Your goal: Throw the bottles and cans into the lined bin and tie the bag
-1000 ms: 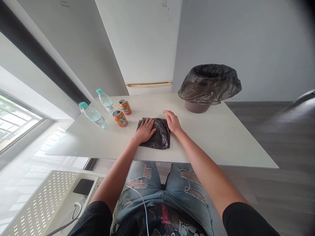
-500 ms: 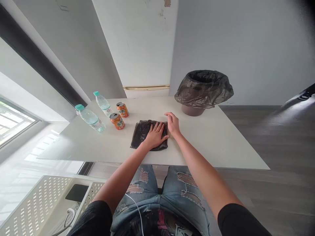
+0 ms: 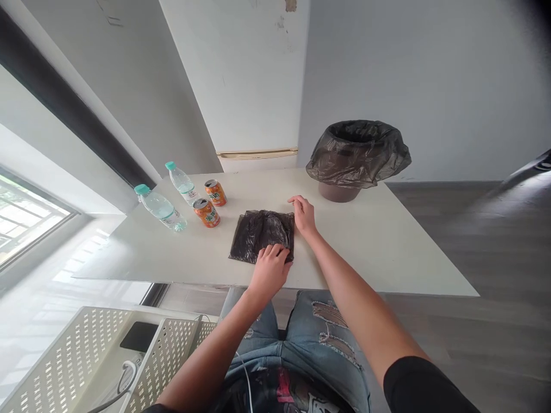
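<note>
A black plastic garbage bag [image 3: 252,235] lies folded into a rough square on the white table, its surface wrinkled. My left hand [image 3: 271,263] is at the bag's near right corner, fingers bent over the edge and closed on the plastic; the thumb is partly hidden. Against the bag's right edge rests my right hand [image 3: 305,215], on its side. Its index finger is stretched to the left and the other fingers are partly hidden, with nothing visible held. Left of the bag stand two orange drink cans [image 3: 207,213], their tops opened.
Two clear bottles with teal caps [image 3: 161,209] stand behind and left of the cans. At the table's [image 3: 387,252] back right is a brown trash bin [image 3: 339,193] lined with a black bag. A perforated basket [image 3: 81,350] with a cable is at lower left.
My left hand has slid from flat on the bag's middle towards me to its near edge, its fingers now curled. My right hand has stayed in place.
</note>
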Demonstrator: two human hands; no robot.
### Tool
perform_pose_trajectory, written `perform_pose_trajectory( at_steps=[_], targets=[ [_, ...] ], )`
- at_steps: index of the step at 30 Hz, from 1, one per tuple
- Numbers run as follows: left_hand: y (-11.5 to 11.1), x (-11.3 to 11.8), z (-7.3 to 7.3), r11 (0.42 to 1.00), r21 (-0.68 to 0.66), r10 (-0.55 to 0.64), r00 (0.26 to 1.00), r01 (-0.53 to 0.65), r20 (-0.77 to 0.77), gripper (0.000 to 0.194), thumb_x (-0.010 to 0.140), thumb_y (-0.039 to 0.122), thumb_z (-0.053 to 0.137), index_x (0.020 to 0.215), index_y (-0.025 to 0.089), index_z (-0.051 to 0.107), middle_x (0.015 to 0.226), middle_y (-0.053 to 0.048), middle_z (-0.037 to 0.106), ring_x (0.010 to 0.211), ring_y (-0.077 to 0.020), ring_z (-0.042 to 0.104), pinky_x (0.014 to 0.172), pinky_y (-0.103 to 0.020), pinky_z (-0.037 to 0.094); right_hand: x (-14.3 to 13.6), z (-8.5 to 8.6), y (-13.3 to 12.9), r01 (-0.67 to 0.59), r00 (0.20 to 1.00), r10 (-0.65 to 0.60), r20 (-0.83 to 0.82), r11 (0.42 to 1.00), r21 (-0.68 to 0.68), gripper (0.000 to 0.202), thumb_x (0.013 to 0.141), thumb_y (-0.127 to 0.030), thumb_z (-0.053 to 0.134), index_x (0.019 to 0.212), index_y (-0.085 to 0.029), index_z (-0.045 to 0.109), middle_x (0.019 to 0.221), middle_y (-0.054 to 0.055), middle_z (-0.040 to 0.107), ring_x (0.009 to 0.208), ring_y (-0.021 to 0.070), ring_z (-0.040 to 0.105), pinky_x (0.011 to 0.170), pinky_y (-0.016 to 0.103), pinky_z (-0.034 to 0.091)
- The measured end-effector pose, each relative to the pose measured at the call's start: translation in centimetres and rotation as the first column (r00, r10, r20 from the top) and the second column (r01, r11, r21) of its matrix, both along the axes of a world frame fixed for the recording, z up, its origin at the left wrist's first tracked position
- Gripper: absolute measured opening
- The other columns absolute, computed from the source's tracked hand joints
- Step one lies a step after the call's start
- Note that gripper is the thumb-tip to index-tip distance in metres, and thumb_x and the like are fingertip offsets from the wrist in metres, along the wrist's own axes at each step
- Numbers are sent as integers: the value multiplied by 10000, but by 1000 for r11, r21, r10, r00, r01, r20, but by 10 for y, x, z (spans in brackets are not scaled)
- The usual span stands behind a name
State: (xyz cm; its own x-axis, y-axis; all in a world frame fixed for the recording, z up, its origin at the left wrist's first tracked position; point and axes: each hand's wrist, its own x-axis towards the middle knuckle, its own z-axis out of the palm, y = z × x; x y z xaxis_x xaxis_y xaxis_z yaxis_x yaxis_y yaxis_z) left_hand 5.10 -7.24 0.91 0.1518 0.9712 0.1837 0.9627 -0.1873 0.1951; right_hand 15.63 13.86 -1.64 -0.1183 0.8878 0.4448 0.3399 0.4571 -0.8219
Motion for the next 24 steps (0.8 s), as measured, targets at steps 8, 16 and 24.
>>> perform_pose_trajectory(
  at_steps=[8,16,24],
  targets=[
    [-49,-93,7,976,172,-153,980,130,126,268,1009,124,508,1135,245,710,1286,-72,732,1240,-224,660,1172,-446,467,-1,1,-3,-179,981,176,75,983,35,285,902,-272,455,1035,-250,706,1050,54,782,948,251,675,878,392,545],
    [-82,-171,-14,989,109,82,982,-102,168,480,961,251,570,1437,271,622,1478,-96,663,1431,-284,580,1224,-530,455,-5,17,-24,-568,809,538,236,820,79,280,872,-217,525,923,-282,792,1096,47,792,1039,284,675,1061,527,484],
    [-53,-168,-11,967,42,223,913,-252,343,329,946,235,471,1147,251,731,1165,-80,796,1160,-239,727,1056,-394,541,3,24,-32,-679,723,672,161,734,-14,300,945,-292,581,1177,-304,771,1279,50,757,1235,286,664,1168,532,442]
  ],
)
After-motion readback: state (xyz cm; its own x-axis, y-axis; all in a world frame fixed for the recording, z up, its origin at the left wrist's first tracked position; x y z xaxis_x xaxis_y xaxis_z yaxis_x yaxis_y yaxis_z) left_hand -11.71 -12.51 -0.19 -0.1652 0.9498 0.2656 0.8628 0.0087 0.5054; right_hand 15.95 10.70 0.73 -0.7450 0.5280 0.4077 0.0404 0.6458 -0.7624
